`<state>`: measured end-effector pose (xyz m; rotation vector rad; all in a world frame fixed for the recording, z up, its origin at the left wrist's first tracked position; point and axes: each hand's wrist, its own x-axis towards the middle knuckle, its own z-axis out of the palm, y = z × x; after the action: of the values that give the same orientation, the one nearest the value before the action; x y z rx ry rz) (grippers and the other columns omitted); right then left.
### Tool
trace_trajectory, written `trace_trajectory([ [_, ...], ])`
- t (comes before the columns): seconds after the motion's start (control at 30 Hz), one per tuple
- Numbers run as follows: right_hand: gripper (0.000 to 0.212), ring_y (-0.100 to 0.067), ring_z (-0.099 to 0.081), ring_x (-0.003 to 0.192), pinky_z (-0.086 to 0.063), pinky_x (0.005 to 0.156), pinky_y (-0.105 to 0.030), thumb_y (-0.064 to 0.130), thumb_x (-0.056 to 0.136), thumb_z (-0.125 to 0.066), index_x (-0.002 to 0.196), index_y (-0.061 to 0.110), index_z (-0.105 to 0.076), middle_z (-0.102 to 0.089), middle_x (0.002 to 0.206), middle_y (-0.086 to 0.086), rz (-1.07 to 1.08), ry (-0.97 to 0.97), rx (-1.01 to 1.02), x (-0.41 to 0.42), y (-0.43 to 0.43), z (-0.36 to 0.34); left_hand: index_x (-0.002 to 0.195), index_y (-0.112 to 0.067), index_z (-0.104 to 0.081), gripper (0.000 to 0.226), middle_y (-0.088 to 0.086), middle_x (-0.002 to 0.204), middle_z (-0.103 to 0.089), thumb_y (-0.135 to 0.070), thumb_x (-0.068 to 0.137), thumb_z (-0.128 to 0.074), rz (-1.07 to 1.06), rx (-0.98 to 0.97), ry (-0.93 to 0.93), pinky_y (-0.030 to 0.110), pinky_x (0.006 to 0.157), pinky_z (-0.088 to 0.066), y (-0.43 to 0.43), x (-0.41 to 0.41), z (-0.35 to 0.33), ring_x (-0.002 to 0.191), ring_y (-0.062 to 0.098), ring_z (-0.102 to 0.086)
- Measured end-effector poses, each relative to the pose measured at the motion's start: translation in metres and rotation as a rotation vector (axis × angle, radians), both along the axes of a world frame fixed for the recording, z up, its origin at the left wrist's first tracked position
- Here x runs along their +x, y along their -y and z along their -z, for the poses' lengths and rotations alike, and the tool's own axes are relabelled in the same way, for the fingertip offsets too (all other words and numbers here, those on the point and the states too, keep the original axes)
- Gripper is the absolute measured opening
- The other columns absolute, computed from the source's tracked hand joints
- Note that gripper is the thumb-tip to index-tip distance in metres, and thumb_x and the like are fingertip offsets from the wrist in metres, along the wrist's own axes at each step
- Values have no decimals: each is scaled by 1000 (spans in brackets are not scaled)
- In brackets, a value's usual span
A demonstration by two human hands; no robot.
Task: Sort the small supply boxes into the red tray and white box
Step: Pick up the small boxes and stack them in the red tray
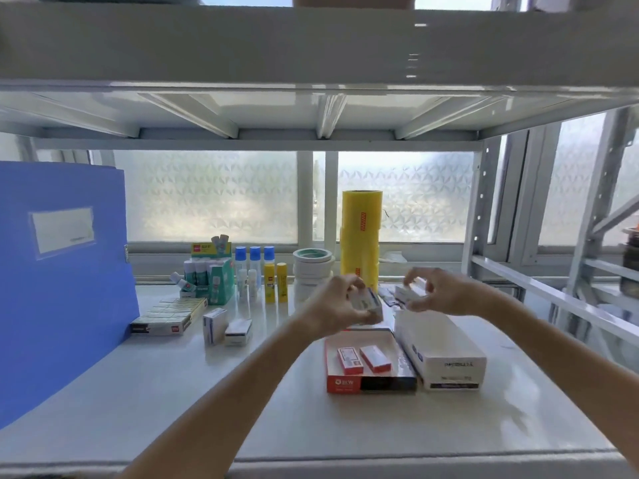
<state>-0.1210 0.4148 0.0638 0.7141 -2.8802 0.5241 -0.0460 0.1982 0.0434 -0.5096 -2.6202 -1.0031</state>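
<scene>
The red tray (pixel 371 383) lies on the shelf right of centre, with two small red-and-white boxes (pixel 363 359) inside. The closed white box (pixel 446 354) sits against its right side. My left hand (pixel 340 302) hovers above the tray's far end, shut on a small white box with a blue stripe (pixel 366 302). My right hand (pixel 439 293) is above the white box's far end, gripping another small white box (pixel 406 293). Two more small white boxes (pixel 226 328) stand on the shelf to the left.
A tall blue folder (pixel 62 271) stands at the left. At the back are a green glue-stick carton (pixel 211 278), glue bottles (pixel 256 267), white tape rolls (pixel 313 267) and a yellow film roll (pixel 361 243). A flat pack of staple boxes (pixel 169 316) lies beside the folder.
</scene>
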Motion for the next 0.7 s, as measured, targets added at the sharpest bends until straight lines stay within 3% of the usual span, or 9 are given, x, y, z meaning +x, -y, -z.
trace_trajectory([
  [0.07, 38, -8, -46, 60, -35, 58, -25, 34, 77, -73, 110, 25, -58, -51, 70, 10, 48, 39, 17, -14, -36, 2, 113, -5, -65, 57, 9, 102, -71, -33, 68, -84, 36, 9, 34, 28, 78, -52, -43, -14, 4, 91, 21, -65],
  [0.23, 44, -13, -51, 68, -41, 64, -25, 29, 70, -77, 109, 36, -59, -60, 77, -2, -93, 176, -20, -35, -61, 17, 102, -7, -71, 44, 7, 92, -71, -29, 66, -83, 26, -106, 181, 36, 81, -51, -108, -35, 22, 87, 23, -64],
  [0.3, 54, -20, -56, 80, -44, 72, -28, 36, 64, -79, 114, 36, -59, -62, 92, -4, -126, 140, -12, -39, -56, 23, 97, -6, -69, 33, 4, 86, -65, -20, 69, -80, -10, -152, 226, 41, 93, -46, -114, -38, 28, 92, 26, -62],
  [0.4, 60, -19, -61, 95, -50, 84, -32, 31, 62, -84, 116, 28, -57, -64, 102, -2, -141, 142, -20, -44, -46, 25, 94, -15, -63, 25, 4, 95, -63, -9, 72, -73, -53, -220, 277, 47, 109, -37, -115, -43, 34, 109, 28, -60],
  [0.5, 46, -14, -62, 87, -52, 77, -26, 36, 55, -83, 92, 23, -59, -65, 92, 1, -164, 149, 3, -48, -37, 35, 98, -9, -68, 26, 8, 94, -62, -16, 74, -75, -56, -279, 288, 40, 95, -47, -108, -46, 34, 97, 27, -60],
  [0.57, 36, -10, -54, 74, -44, 66, -21, 28, 56, -83, 81, 21, -57, -60, 83, 3, -162, 161, 82, -47, -33, 43, 97, -6, -70, 36, 11, 96, -68, -25, 69, -82, -27, -220, 252, 36, 82, -53, -95, -43, 27, 94, 28, -64],
  [0.63, 32, -13, -54, 78, -44, 70, -24, 24, 59, -83, 80, 25, -58, -60, 85, 2, -117, 110, 172, -44, -32, 42, 106, -4, -70, 49, 12, 109, -71, -31, 68, -83, -27, -189, 154, 38, 89, -55, -67, -33, 16, 102, 26, -66],
  [0.7, 26, -16, -60, 85, -49, 77, -30, 25, 64, -81, 78, 31, -60, -67, 90, 1, -102, 21, 131, -37, -23, 31, 113, -4, -67, 46, 11, 114, -71, -28, 76, -78, -107, -263, 34, 39, 93, -54, -20, -21, 7, 104, 25, -65],
])
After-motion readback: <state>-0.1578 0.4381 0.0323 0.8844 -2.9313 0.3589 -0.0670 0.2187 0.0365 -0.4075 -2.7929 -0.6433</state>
